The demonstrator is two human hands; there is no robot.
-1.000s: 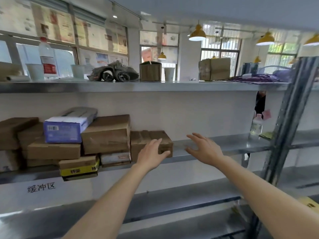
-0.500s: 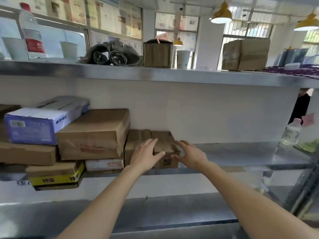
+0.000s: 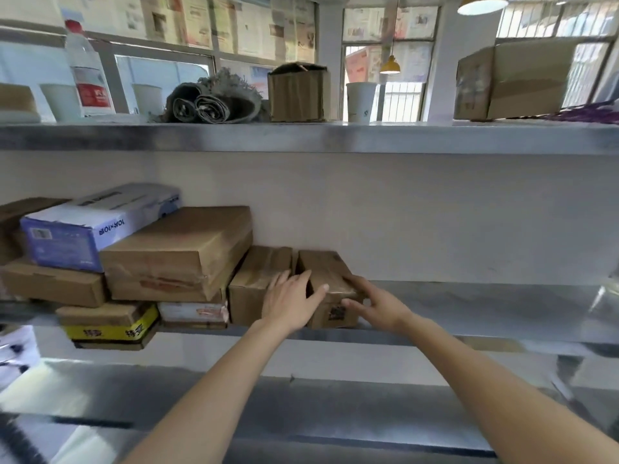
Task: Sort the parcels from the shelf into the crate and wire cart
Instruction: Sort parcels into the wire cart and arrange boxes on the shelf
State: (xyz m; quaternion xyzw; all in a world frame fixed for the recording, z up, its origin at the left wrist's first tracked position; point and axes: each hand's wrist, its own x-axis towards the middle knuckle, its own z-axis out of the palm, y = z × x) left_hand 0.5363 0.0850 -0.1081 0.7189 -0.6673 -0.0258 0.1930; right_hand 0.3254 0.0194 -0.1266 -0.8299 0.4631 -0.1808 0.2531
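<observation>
Cut off at left edge, beside blue box (image 3: 83, 229): brown parcels (image 3: 20, 212). Label print on small box (image 3: 330, 296): blurred, unreadable. Behind left hand (image 3: 289, 303): small box's left face.
</observation>
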